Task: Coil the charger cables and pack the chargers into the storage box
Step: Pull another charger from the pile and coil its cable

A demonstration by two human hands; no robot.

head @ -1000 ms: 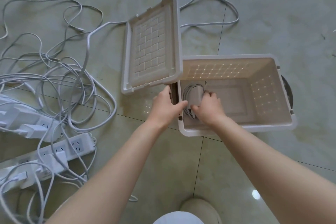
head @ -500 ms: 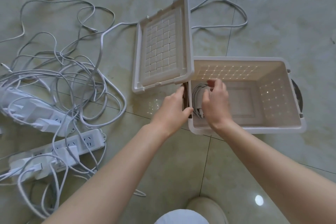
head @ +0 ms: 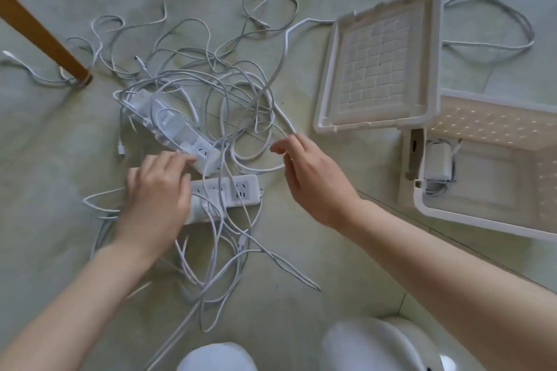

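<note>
- The storage box (head: 452,218) stands open on the floor at the right. It is pale plastic with a rounded rim, and rows of small holes pierce its walls.
- Its lid (head: 376,69) is a shallow rectangular tray with a moulded brick pattern inside. It stands tilted up at the box's left end.
- One charger (head: 437,158), a smooth white block with rounded corners, lies on the box bottom at the left end. Its thin cord is gathered in loops beside it.
- The cables (head: 229,90), thin white and grey cords, sprawl in a loose tangle on the floor left of the box.
- A thick cable (head: 283,48), smooth and white, runs from near the lid's far corner down to the tangle's right edge.
- The upper power strip (head: 168,120), a long white bar, lies slanted in the tangle with blocks plugged into it.
- The lower power strip (head: 241,190), flat with a row of sockets, lies just in front of it with cords draped across.
- The left hand (head: 156,193) lies over the lower strip's left part, fingers bent. The fingertips are on a white block (head: 208,158) at the upper strip's near end. The blur hides whether they grip it.
- The right hand (head: 313,181) hovers at the tangle's right edge, fingers relaxed and lightly curved, holding nothing. Its fingertips are just beside the thick cable.
- The floor (head: 301,304) is glossy pale green tile with fine joints.
- A slanted wooden leg (head: 39,33) stands at the upper left.
</note>
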